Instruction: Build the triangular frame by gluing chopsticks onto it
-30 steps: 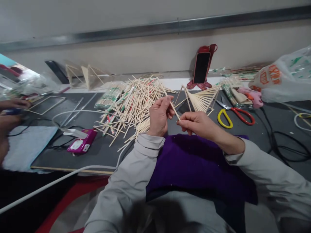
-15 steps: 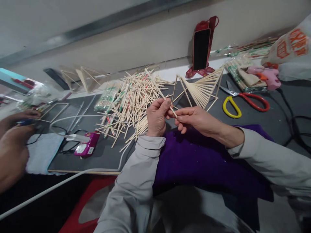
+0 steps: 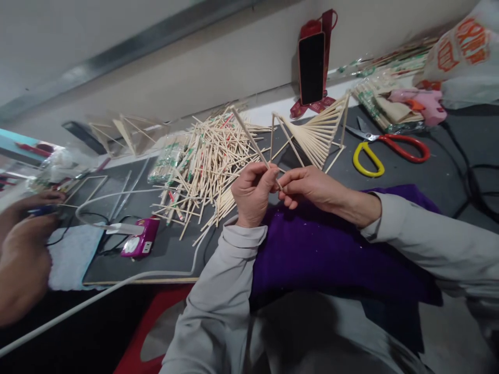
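Note:
Between my two hands are thin wooden sticks (image 3: 249, 136), rising up and left from my fingers. My left hand (image 3: 253, 195) is closed around them near their lower end. The fingertips of my right hand (image 3: 304, 187) pinch the lower tip just beside it; how many sticks are gripped there I cannot tell. Right behind the hands stands a twisted fan-like stick frame (image 3: 314, 137) on the dark table. A large heap of loose sticks (image 3: 210, 161) lies to the left of it. Purple cloth (image 3: 335, 244) covers the table edge and my lap below the hands.
Scissors (image 3: 370, 150) and a pink glue gun (image 3: 419, 104) lie at the right. A phone (image 3: 312, 67) leans against the wall. At left are a magenta power socket (image 3: 140, 239), a white cable (image 3: 117, 288) and a co-worker's hands (image 3: 31, 234) near a square stick frame (image 3: 88, 189).
The held sticks now stand more steeply, and my fingers have shifted slightly around their lower end. The whole view has tilted a little; the surrounding things stay in place.

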Demonstrator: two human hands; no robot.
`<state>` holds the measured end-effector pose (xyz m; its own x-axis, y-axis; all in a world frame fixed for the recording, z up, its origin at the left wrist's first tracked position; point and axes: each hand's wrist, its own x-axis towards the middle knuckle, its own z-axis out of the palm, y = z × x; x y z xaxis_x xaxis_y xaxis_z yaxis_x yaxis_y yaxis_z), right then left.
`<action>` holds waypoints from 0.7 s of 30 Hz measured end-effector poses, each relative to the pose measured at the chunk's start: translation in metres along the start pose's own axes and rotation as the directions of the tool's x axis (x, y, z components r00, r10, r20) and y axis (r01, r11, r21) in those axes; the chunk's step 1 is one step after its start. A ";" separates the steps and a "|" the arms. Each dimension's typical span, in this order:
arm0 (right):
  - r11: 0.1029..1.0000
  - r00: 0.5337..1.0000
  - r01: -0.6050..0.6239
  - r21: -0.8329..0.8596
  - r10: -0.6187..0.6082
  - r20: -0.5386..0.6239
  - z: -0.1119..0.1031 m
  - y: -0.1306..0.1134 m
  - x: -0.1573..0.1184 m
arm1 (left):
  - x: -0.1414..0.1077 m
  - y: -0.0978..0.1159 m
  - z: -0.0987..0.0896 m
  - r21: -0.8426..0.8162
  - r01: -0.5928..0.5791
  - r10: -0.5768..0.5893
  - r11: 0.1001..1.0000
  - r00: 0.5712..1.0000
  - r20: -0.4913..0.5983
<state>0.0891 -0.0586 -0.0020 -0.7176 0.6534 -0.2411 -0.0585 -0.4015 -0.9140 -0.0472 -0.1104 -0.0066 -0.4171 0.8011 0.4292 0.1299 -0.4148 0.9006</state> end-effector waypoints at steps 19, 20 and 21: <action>0.997 0.999 -0.051 0.056 0.052 -0.013 0.000 0.004 0.003 | 0.014 -0.010 -0.004 -0.189 0.228 -0.251 0.955 0.961 -0.112; 0.998 0.999 -0.046 0.031 0.047 -0.027 0.000 0.005 0.003 | 0.012 -0.010 -0.003 -0.169 0.214 -0.234 0.962 0.966 -0.110; 0.999 0.998 -0.043 0.009 0.044 -0.045 0.000 0.006 0.003 | 0.011 -0.011 -0.003 -0.146 0.198 -0.215 0.969 0.971 -0.108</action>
<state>0.0864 -0.0587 -0.0085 -0.6879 0.6631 -0.2952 -0.0333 -0.4351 -0.8998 -0.0554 -0.0985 -0.0117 -0.5302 0.8200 0.2156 -0.0883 -0.3063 0.9478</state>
